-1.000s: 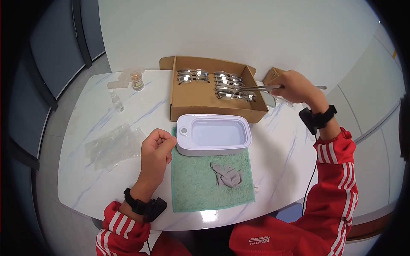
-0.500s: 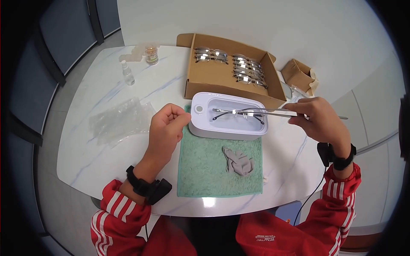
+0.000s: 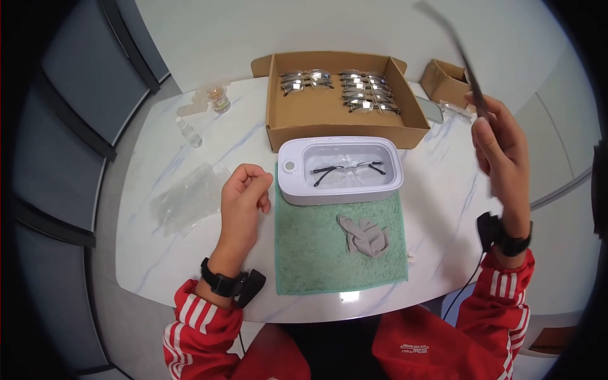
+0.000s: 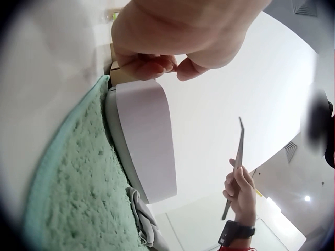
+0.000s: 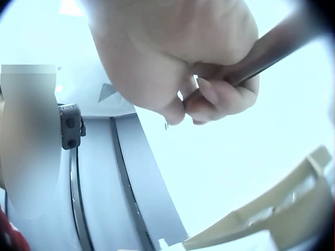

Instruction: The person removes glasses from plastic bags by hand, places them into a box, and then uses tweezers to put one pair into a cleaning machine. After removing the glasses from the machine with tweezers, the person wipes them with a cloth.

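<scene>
The right hand's grip is closed around bent-tip tweezers, raised above the table. The left hand, fingers curled in, is just beside a white oblong basin with a round button. Inside the basin lie eyeglasses with dark temple tips. The basin stands partly on a green towel bearing a crumpled grey cloth; behind it, an open cardboard box holds more eyeglasses in two rows.
</scene>
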Demonstrator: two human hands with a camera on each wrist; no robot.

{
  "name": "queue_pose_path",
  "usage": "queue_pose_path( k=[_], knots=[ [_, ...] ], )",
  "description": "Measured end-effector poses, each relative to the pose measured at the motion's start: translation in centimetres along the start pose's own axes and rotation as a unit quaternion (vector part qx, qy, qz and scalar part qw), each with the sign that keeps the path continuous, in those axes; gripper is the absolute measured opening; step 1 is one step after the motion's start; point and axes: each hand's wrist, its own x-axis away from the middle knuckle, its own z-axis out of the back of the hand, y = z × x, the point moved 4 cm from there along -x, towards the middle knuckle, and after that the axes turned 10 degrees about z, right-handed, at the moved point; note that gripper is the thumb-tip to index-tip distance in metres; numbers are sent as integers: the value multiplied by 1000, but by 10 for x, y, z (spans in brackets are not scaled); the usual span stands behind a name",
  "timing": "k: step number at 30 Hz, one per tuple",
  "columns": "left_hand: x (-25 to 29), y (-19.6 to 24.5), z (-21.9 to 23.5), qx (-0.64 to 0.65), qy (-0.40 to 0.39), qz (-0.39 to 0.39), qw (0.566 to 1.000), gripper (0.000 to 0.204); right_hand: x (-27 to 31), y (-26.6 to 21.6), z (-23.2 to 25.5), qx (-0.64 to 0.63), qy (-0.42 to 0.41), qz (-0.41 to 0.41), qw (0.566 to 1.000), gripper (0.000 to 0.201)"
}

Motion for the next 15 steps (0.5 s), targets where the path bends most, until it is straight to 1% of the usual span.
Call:
queue_pose_path(
  k=[1, 2, 3, 4, 5, 7, 8, 9, 11, 12, 14, 15],
  knots=[
    [-3, 0, -1, -13, 1, -4, 1000, 9, 12, 20, -8, -107, 70, -40, 991, 35],
    [-7, 0, -1, -1, 11, -3, 1000, 9, 21, 32, -17, -188, 103, -76, 974, 34],
    [-10, -2, 1, 13, 22, -2, 1000, 9, 29, 43, -25, -269, 132, -111, 948, 32],
    [-14, -4, 2, 1, 14, 8, 1000, 10, 36, 58, -31, -315, 151, -141, 926, 33],
    [-14, 0, 0, -8, 22, 6, 1000, 10, 40, 69, -35, -326, 149, -142, 923, 33],
    [-18, 3, -14, -42, 7, 34, 999, 10, 48, 93, -39, -379, 227, -175, 880, 37],
    [-19, 6, -19, -56, -6, 43, 997, 11, 50, 104, -38, -384, 227, -174, 878, 40],
    [-20, 9, -21, -63, 1, 42, 997, 11, 51, 112, -37, -393, 227, -176, 874, 40],
    [-24, 10, -25, -109, -16, 71, 991, 12, 52, 127, -36, -388, 259, -190, 864, 41],
    [-26, 11, -23, -120, -6, 75, 990, 12, 53, 132, -36, -391, 266, -196, 859, 42],
    [-30, 11, -22, -125, -32, 114, 985, 13, 58, 140, -39, -408, 271, -218, 844, 42],
    [-33, 11, -20, -139, -30, 122, 982, 13, 61, 143, -39, -412, 273, -231, 838, 42]
  ],
)
